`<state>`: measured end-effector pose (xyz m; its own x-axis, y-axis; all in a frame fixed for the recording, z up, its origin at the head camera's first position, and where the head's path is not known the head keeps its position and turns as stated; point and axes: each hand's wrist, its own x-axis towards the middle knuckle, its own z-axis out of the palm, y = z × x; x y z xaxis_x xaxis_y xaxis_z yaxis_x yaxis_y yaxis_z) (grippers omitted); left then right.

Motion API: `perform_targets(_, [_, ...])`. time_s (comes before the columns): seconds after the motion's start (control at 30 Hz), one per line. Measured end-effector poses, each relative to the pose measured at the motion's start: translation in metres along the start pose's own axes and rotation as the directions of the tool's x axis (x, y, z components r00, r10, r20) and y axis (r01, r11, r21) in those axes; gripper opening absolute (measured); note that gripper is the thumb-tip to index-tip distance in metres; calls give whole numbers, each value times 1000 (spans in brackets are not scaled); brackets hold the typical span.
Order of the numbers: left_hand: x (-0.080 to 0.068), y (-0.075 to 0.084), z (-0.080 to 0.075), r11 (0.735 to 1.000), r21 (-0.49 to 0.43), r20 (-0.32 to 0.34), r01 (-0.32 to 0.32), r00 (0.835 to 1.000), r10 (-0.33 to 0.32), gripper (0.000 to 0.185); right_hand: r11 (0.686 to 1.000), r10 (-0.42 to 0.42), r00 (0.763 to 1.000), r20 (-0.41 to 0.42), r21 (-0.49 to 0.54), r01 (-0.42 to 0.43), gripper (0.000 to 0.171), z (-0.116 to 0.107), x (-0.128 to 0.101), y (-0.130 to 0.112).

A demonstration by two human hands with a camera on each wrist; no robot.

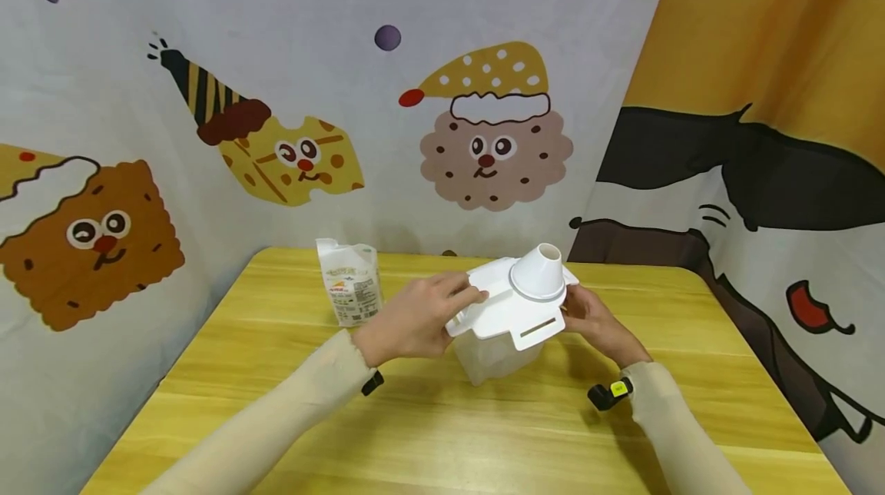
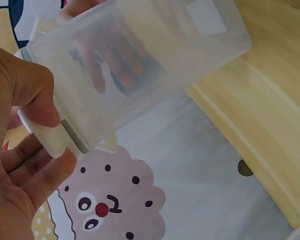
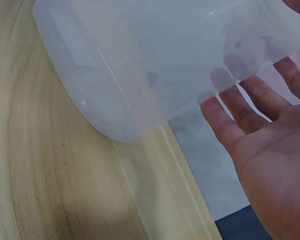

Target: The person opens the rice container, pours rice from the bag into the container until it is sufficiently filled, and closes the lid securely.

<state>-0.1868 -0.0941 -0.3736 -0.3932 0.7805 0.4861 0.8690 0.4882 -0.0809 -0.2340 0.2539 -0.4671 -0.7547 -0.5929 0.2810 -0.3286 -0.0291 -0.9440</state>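
Pinching the white lid (image 1: 494,310) at its nine o'clock edge with the left hand (image 1: 418,314), and grasping the translucent container (image 1: 498,360) beneath it from three o'clock with the right hand (image 1: 594,318), seen blurred through the wall. Held near the middle of the worktop (image 1: 429,433), with a cone spout (image 1: 537,276) at one o'clock on top. Can see at ten o'clock a white pouch (image 1: 350,280) with an orange mark, but cannot read its small print, make out its contents, or find wording on the container's pale sticker (image 2: 207,17).
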Motion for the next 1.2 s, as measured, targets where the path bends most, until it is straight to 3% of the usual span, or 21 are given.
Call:
perform_targets(0.17, [-1,0,-3,998,-48,77,42,996,-38,64,1000,-1,1000,7,4,1,64,0,1,-2])
perform_targets(0.33, [0,1,-13,984,-142,162,112,983,-89,72,1000,3,1000,8,19,-3,65,0,1,-1])
perform_targets(0.57, [7,2,-22,973,-191,153,130,983,-101,51,999,-31,999,31,26,30,63,0,2,0])
perform_targets(0.83, [20,4,-28,973,-160,211,163,969,-127,49,1000,12,1000,3,-6,-12,62,1,-2,-3])
perform_targets(1.2, [47,2,-34,931,-220,290,292,931,-223,43,1000,11,1000,5,-13,-11,65,1,-2,-2])
